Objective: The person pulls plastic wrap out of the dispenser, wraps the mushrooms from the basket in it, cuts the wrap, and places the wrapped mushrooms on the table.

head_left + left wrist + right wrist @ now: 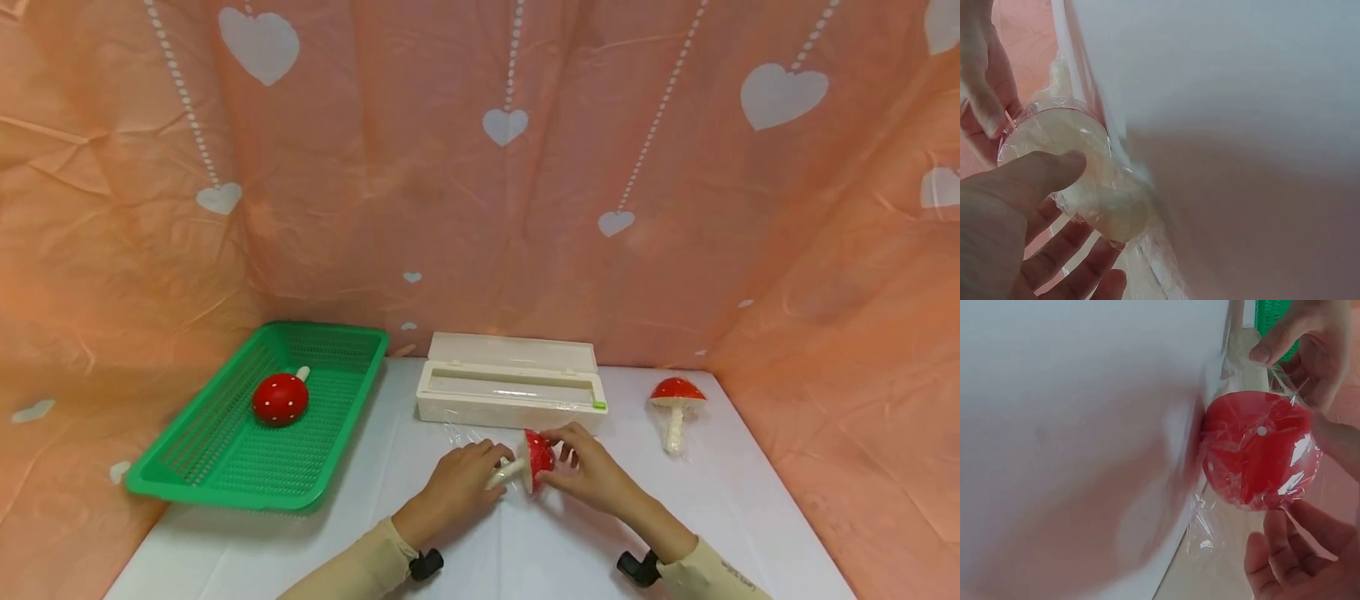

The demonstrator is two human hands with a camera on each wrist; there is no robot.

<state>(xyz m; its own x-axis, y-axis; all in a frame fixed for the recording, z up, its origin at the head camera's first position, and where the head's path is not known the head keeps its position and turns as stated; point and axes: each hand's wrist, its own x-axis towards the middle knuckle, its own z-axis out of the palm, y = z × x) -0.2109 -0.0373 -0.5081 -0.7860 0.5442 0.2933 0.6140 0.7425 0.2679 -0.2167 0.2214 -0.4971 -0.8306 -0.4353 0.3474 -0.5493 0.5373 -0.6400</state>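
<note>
A red-capped toy mushroom with white dots (540,461) lies on its side over the table, wrapped in clear plastic film. My left hand (467,482) holds it by the pale stem, thumb on one side and fingers on the other. On the cap, my right hand (594,473) grips with thumb and fingertips. In the left wrist view the film shines over the pale underside of the mushroom (1121,215). Loose film (1202,534) hangs beside the red cap (1250,456) in the right wrist view.
Behind the hands stands a white film dispenser box (510,412), lid raised. A second film-wrapped mushroom (675,417) is at the right. The green basket (341,454) on the left holds another mushroom (281,400). Heart-patterned cloth (450,208) encloses the table's back and sides.
</note>
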